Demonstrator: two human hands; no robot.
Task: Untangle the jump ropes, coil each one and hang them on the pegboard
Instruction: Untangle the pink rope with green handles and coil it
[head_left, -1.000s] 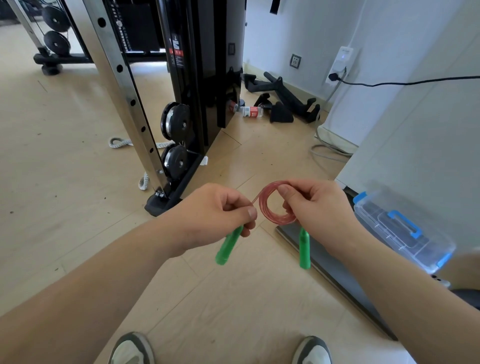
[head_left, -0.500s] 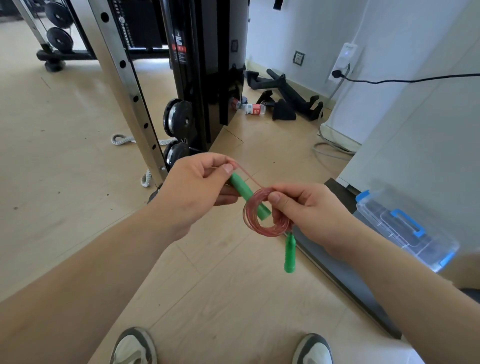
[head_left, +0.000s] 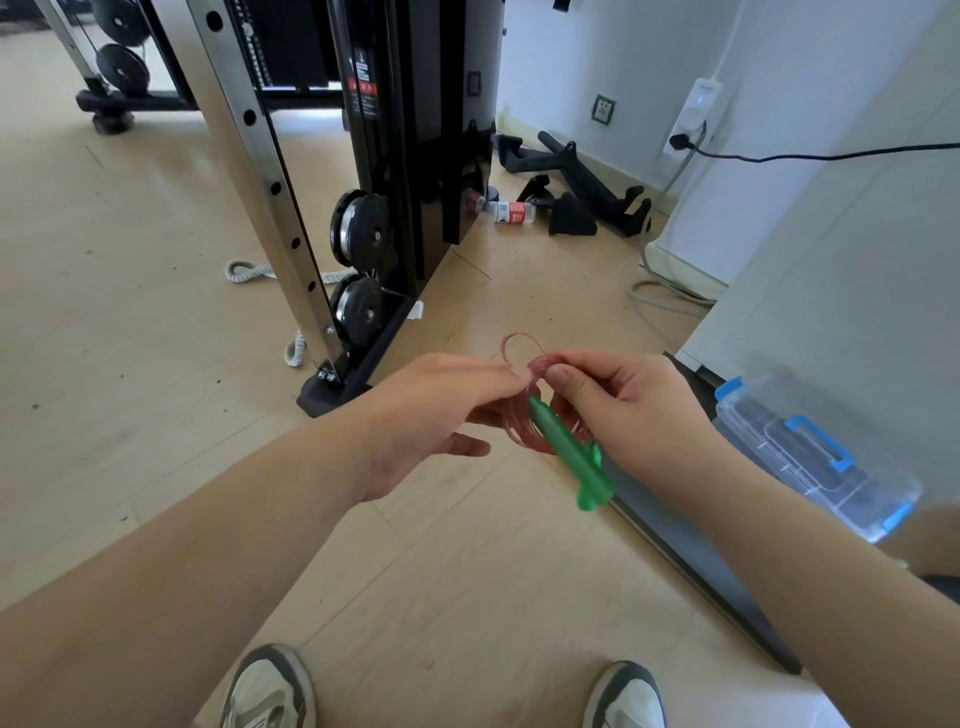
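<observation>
Coiling step, mid-air. The right hand (head_left: 623, 402) pinches the top of the red rope (head_left: 522, 434) between thumb and forefinger, its coil hanging below with the green handles (head_left: 574, 460) poking through. The left hand (head_left: 441, 410) reaches the loose top loop, thumb held apart. Whether it grips, I cannot tell. Next, probably: tuck that loop in, then find the pegboard, which is out of view.
</observation>
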